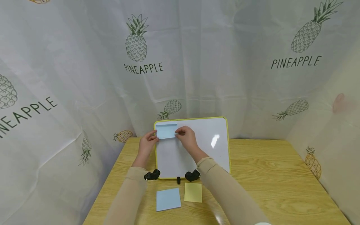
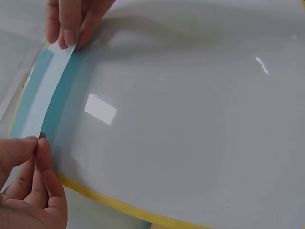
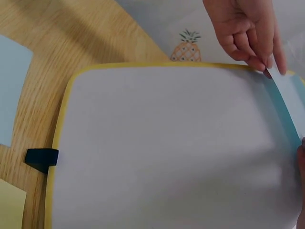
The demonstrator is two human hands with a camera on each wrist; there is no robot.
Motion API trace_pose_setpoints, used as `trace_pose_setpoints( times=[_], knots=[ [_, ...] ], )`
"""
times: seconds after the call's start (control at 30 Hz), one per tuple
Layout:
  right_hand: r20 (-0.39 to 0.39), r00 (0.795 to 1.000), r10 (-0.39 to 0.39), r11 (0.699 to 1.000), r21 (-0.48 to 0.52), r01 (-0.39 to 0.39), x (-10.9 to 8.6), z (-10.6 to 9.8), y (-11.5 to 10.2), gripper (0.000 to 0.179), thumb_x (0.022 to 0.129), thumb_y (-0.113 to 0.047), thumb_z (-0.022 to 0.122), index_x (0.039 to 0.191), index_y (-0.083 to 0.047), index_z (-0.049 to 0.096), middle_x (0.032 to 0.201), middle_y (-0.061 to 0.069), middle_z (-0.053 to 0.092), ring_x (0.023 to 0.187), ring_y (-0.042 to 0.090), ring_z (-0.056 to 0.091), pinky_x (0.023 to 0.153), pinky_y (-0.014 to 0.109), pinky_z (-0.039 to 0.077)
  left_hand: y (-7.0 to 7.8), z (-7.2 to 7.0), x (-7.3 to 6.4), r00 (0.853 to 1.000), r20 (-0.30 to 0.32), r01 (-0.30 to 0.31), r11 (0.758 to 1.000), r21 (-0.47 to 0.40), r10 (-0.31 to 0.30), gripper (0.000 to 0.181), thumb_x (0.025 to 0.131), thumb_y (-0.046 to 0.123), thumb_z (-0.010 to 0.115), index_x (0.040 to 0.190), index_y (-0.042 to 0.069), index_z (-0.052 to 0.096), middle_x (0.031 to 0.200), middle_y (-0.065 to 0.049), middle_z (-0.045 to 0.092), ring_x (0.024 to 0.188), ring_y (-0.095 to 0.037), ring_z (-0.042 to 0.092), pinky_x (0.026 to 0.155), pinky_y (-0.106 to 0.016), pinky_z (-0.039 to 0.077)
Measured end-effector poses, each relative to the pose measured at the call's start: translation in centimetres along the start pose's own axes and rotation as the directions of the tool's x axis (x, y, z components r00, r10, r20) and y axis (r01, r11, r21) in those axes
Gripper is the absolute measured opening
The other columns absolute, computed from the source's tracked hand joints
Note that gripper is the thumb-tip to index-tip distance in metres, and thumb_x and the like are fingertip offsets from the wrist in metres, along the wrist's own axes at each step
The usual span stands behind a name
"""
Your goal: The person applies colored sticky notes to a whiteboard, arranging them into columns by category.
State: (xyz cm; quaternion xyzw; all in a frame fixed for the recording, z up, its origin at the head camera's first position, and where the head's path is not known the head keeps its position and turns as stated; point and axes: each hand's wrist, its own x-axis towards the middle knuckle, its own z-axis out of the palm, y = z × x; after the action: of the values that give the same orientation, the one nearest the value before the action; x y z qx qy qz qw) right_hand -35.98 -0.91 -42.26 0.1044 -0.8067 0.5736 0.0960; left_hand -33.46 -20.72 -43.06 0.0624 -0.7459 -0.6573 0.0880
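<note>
A light blue sticky note (image 1: 166, 131) lies at the upper left of a whiteboard (image 1: 194, 153) with a yellow frame. My left hand (image 1: 147, 144) pinches the note's lower left corner between thumb and fingers, as the left wrist view shows at its lower left. With thumb and forefinger my right hand (image 1: 187, 138) pinches the lower right corner; only a sliver of that hand (image 3: 301, 186) shows in the right wrist view. The note's lower edge (image 2: 53, 93) stands off the board, leaving a bluish reflection or shade beneath it.
The whiteboard leans back on a wooden table (image 1: 261, 175), with a small black stand or clip (image 1: 178, 180) at its bottom edge. In front lie a light blue sticky pad (image 1: 168, 199) and a yellow sticky pad (image 1: 193, 192). A pineapple-print curtain (image 1: 211, 78) hangs behind.
</note>
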Motion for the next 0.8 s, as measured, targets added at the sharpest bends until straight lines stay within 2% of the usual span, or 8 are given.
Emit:
trace_pose_setpoints(
  times=[0.17, 0.3, 0.43, 0.63, 0.7, 0.8],
  knots=[
    [0.031, 0.998, -0.060, 0.994, -0.092, 0.063, 0.1, -0.4, 0.1, 0.012, 0.084, 0.002, 0.074, 0.091, -0.008, 0.073, 0.100, 0.002, 0.064, 0.095, 0.019, 0.060, 0.083, 0.031, 0.051, 0.1, 0.1, 0.1, 1.000, -0.005, 0.005, 1.000, 0.014, -0.005, 0.041, 0.093, -0.002, 0.062, 0.133, 0.008, 0.059, 0.099, -0.012, 0.065, 0.090, -0.019, 0.064, 0.089, -0.031, 0.049],
    [0.083, 0.990, -0.118, 0.960, -0.246, 0.135, 0.3, -0.9, -0.1, 0.011, 0.084, -0.005, 0.076, 0.094, -0.011, 0.075, 0.104, -0.001, 0.066, 0.101, 0.019, 0.057, 0.090, 0.035, 0.047, 0.0, 0.0, 0.3, 1.000, -0.015, 0.012, 1.000, 0.026, -0.011, 0.042, 0.093, -0.002, 0.062, 0.133, 0.009, 0.059, 0.099, -0.012, 0.064, 0.092, -0.021, 0.064, 0.091, -0.034, 0.048],
    [0.148, 0.967, -0.205, 0.890, -0.383, 0.247, 0.7, -1.3, -0.1, 0.016, 0.083, -0.009, 0.078, 0.099, -0.012, 0.076, 0.113, -0.001, 0.067, 0.109, 0.020, 0.052, 0.095, 0.035, 0.042, -0.2, 0.0, 0.3, 1.000, -0.007, 0.009, 0.999, 0.031, -0.008, 0.042, 0.093, -0.003, 0.061, 0.133, 0.009, 0.059, 0.099, -0.013, 0.064, 0.093, -0.022, 0.064, 0.090, -0.033, 0.049],
    [0.194, 0.919, -0.344, 0.786, -0.476, 0.395, 1.0, -1.6, 0.0, 0.022, 0.081, -0.014, 0.079, 0.103, -0.015, 0.076, 0.124, 0.000, 0.064, 0.117, 0.023, 0.049, 0.099, 0.042, 0.039, -0.2, 0.0, 0.3, 1.000, -0.002, 0.011, 0.999, 0.040, -0.011, 0.041, 0.093, -0.003, 0.062, 0.133, 0.009, 0.060, 0.099, -0.013, 0.064, 0.092, -0.022, 0.064, 0.086, -0.030, 0.049],
    [0.215, 0.895, -0.390, 0.725, -0.527, 0.443, 1.0, -1.8, 0.2, 0.025, 0.081, -0.018, 0.080, 0.106, -0.017, 0.076, 0.128, -0.001, 0.062, 0.120, 0.025, 0.048, 0.100, 0.045, 0.037, -0.2, 0.0, 0.4, 1.000, -0.001, 0.011, 0.999, 0.046, -0.011, 0.042, 0.093, -0.003, 0.062, 0.133, 0.009, 0.059, 0.100, -0.013, 0.064, 0.093, -0.022, 0.064, 0.085, -0.029, 0.049],
    [0.267, 0.873, -0.408, 0.646, -0.592, 0.483, 0.9, -2.0, 0.2, 0.033, 0.083, -0.026, 0.078, 0.115, -0.019, 0.073, 0.135, -0.001, 0.057, 0.127, 0.026, 0.044, 0.105, 0.047, 0.032, -0.2, 0.0, 0.6, 1.000, -0.004, 0.013, 0.998, 0.053, -0.013, 0.042, 0.093, -0.002, 0.062, 0.133, 0.010, 0.059, 0.102, -0.013, 0.064, 0.094, -0.022, 0.063, 0.085, -0.029, 0.049]
  ],
)
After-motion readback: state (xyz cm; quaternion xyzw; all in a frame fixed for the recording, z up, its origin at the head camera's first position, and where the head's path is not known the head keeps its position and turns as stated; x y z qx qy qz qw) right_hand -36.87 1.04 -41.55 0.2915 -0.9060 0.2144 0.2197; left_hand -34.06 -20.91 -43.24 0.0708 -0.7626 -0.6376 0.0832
